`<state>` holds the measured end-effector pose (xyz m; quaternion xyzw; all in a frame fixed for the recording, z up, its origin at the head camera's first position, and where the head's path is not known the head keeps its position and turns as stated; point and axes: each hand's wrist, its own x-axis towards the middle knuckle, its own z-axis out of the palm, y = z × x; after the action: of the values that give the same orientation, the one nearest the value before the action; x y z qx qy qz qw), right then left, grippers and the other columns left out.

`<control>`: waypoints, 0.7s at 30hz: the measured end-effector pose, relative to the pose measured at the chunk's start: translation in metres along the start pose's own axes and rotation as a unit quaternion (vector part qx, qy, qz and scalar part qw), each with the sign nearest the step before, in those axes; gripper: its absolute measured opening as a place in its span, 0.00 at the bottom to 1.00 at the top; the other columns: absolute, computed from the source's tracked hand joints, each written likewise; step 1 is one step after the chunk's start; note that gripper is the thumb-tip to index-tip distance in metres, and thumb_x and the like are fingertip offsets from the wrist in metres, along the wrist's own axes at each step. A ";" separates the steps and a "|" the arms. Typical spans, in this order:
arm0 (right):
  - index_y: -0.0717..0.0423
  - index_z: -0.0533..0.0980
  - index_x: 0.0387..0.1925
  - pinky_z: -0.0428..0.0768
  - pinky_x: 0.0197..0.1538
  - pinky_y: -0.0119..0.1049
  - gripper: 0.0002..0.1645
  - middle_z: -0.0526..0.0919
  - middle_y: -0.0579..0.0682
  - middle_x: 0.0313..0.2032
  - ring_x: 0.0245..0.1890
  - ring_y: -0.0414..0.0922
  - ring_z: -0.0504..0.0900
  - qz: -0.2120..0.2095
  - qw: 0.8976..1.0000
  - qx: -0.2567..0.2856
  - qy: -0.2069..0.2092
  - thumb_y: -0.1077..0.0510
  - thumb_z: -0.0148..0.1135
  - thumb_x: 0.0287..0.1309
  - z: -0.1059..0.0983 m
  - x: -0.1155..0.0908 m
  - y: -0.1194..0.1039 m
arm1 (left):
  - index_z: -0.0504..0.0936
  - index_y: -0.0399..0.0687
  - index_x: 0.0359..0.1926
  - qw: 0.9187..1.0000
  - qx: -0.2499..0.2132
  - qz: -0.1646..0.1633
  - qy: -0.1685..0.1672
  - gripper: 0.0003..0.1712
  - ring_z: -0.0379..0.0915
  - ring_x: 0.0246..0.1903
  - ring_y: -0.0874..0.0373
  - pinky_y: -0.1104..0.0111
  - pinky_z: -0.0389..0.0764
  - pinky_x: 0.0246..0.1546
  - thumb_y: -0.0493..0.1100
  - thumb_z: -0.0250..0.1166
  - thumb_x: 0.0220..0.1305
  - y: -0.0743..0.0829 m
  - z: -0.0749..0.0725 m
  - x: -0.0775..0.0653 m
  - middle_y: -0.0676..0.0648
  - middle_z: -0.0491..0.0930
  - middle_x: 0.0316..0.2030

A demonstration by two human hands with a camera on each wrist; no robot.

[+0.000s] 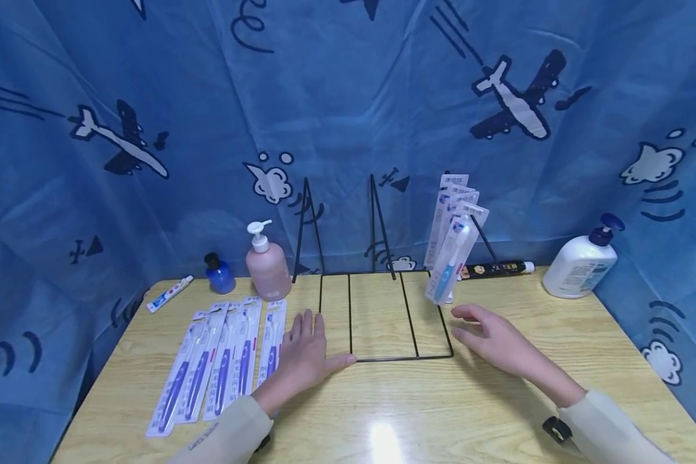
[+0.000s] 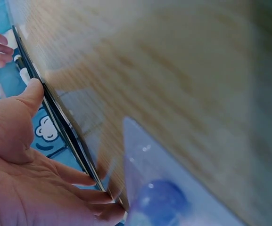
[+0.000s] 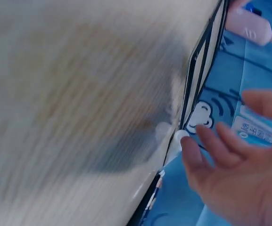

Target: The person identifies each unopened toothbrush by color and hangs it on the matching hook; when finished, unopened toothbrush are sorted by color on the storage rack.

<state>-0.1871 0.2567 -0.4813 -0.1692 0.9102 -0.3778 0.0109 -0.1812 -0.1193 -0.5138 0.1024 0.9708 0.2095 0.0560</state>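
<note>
our view of the wire rack's (image 1: 409, 316) front left corner is blocked by the left hand (image 1: 307, 354), its fingers nearly straight, thumb spread to the front wire, nothing gripped. it also covers part of the nearest lying toothbrush pack. the hanging toothbrush packs (image 1: 454, 258) overlap at the rack's right upright, so we can count only at least three; they hide most of that upright and one end of the black toothpaste tube (image 1: 495, 269)

we count five lying toothbrush packs (image 1: 223, 367) left of the rack, one white-and-blue toothpaste tube (image 1: 170, 294), one pink pump bottle (image 1: 269, 270), one white pump bottle (image 1: 580, 267) and one small blue bottle (image 1: 220, 277)

the right hand (image 1: 490, 335) hovers just beside the rack's right edge, fingers loosely bent, thumb apart, holding nothing. we see bare table (image 1: 441, 412) before the rack, between the forearms, and more toward the right edge
</note>
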 end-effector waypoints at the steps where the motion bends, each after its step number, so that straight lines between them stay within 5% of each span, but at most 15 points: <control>1: 0.67 0.77 0.67 0.78 0.65 0.65 0.27 0.83 0.65 0.63 0.64 0.67 0.81 -0.010 1.000 -0.010 -0.014 0.54 0.68 0.77 0.001 -0.003 -0.002 | 0.55 0.24 0.82 1.000 0.002 0.000 -0.001 0.67 0.40 0.82 0.25 0.34 0.49 0.78 0.73 0.70 0.69 0.002 -0.002 -0.001 0.23 0.47 0.82; 10: 0.62 0.63 0.82 0.62 0.74 0.72 0.48 0.68 0.65 0.78 0.77 0.69 0.64 -0.084 0.988 -0.067 -0.113 0.37 0.66 0.77 0.021 -0.007 -0.013 | 0.54 0.25 0.83 1.000 0.010 0.000 0.000 0.69 0.38 0.82 0.26 0.34 0.48 0.78 0.76 0.69 0.67 -0.005 0.005 0.003 0.23 0.45 0.83; 16: 0.59 0.54 0.87 0.50 0.75 0.76 0.62 0.56 0.62 0.84 0.82 0.67 0.53 -0.074 0.983 -0.101 -0.137 0.26 0.64 0.71 0.037 0.007 -0.013 | 0.54 0.26 0.83 1.000 -0.010 0.000 0.005 0.70 0.37 0.82 0.26 0.34 0.46 0.79 0.76 0.70 0.66 -0.008 0.006 0.004 0.24 0.45 0.83; 21: 0.62 0.54 0.86 0.50 0.73 0.80 0.65 0.52 0.67 0.84 0.83 0.69 0.49 -0.055 0.984 -0.112 -0.130 0.25 0.66 0.68 0.049 0.018 -0.014 | 0.54 0.25 0.83 0.999 -0.047 -0.004 0.001 0.69 0.37 0.82 0.26 0.33 0.46 0.78 0.70 0.75 0.65 -0.001 -0.003 -0.004 0.24 0.45 0.83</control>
<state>-0.1930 0.2080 -0.5042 -0.2673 0.9269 -0.2478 0.0894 -0.1777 -0.1223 -0.5111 0.0950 0.9603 0.2552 0.0603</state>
